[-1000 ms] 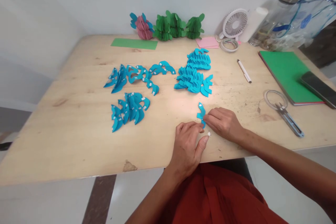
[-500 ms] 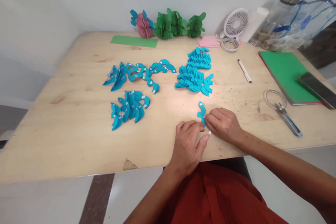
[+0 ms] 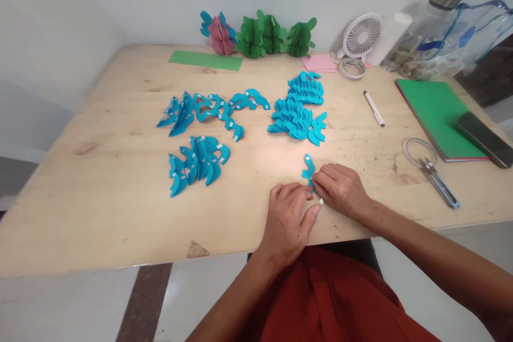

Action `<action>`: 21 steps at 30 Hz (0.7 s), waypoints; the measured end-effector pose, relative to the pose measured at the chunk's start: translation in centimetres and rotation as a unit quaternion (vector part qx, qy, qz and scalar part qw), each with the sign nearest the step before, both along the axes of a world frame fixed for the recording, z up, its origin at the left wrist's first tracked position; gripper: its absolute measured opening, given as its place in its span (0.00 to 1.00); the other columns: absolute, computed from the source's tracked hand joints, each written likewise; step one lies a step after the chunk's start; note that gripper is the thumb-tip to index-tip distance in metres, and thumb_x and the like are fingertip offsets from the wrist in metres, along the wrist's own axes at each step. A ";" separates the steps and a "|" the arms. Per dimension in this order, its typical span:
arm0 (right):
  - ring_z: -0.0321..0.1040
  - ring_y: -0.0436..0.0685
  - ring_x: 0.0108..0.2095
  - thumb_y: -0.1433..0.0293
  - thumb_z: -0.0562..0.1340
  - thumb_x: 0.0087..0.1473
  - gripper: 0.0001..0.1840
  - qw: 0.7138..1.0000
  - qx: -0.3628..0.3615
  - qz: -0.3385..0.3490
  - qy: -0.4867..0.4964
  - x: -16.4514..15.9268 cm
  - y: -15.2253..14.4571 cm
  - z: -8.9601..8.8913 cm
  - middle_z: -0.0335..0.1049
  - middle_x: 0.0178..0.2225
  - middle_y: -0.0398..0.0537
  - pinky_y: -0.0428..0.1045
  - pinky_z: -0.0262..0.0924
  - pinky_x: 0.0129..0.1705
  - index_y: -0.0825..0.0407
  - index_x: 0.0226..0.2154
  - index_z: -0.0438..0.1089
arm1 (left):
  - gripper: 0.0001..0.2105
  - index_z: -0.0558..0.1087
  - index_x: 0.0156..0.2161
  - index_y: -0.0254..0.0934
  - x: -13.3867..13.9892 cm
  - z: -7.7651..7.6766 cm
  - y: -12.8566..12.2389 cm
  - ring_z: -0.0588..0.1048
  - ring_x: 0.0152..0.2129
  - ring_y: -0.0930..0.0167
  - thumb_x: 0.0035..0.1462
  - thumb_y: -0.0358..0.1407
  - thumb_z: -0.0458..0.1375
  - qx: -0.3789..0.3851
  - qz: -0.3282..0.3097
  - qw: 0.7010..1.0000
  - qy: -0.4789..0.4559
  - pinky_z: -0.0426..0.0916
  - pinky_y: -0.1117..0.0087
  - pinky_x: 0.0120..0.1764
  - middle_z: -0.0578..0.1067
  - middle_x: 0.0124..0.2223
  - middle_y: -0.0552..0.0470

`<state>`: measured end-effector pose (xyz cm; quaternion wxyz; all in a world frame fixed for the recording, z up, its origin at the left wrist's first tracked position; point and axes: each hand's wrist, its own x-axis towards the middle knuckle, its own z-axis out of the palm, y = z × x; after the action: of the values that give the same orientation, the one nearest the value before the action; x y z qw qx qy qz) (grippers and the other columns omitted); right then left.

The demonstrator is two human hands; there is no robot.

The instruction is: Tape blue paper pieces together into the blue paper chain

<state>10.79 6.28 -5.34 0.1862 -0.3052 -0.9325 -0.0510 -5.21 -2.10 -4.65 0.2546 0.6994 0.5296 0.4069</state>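
Bag print (image 3: 467,36) blurred; half-open left hand (image 3: 286,219) and bunched right hand (image 3: 340,188), its grip hidden, still flank blue paper (image 3: 308,166) near worktop's front edge (image 3: 234,248).

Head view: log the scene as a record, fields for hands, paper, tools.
left hand: thumb and index apart, white tab at thumb tip
right hand: fingertips at near end of blue cutout
left pile: blue, white patches
right stack: blue
back row: pink paper figure, three green figures
tools: pen, snips
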 end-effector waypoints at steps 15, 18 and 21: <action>0.53 0.51 0.24 0.75 0.53 0.57 0.16 1.000 0.012 0.018 -0.014 -0.2 0.0 0.6 0.60 0.20 0.43 0.49 0.45 0.28 0.53 0.19 0.64 | 0.05 0.67 0.38 0.38 0.1 0.0 0.1 0.71 0.41 0.65 0.60 0.33 0.50 -0.006 0.008 1.000 0.005 0.61 0.59 0.46 0.76 0.42 0.48; 0.53 0.51 0.24 0.76 0.53 0.57 0.16 1.000 0.024 0.007 -0.010 -0.1 -0.1 0.5 0.59 0.20 0.43 0.49 0.45 0.29 0.53 0.19 0.64 | 0.05 0.67 0.37 0.38 0.1 0.0 0.1 0.71 0.41 0.65 0.60 0.33 0.49 -0.008 0.010 1.000 0.006 0.61 0.59 0.46 0.76 0.42 0.48; 0.53 0.51 0.24 0.75 0.54 0.56 0.16 1.000 0.030 -0.006 -0.007 0.0 -0.3 0.4 0.59 0.20 0.43 0.49 0.45 0.28 0.52 0.19 0.64 | 0.05 0.67 0.38 0.38 0.1 0.0 0.0 0.71 0.41 0.65 0.60 0.33 0.49 -0.009 0.009 1.000 0.006 0.61 0.59 0.46 0.76 0.42 0.48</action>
<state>10.77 5.99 -4.95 0.1883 -0.3048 -0.9300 -0.0822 -5.14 -2.07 -4.62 0.2538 0.6947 0.5410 0.4003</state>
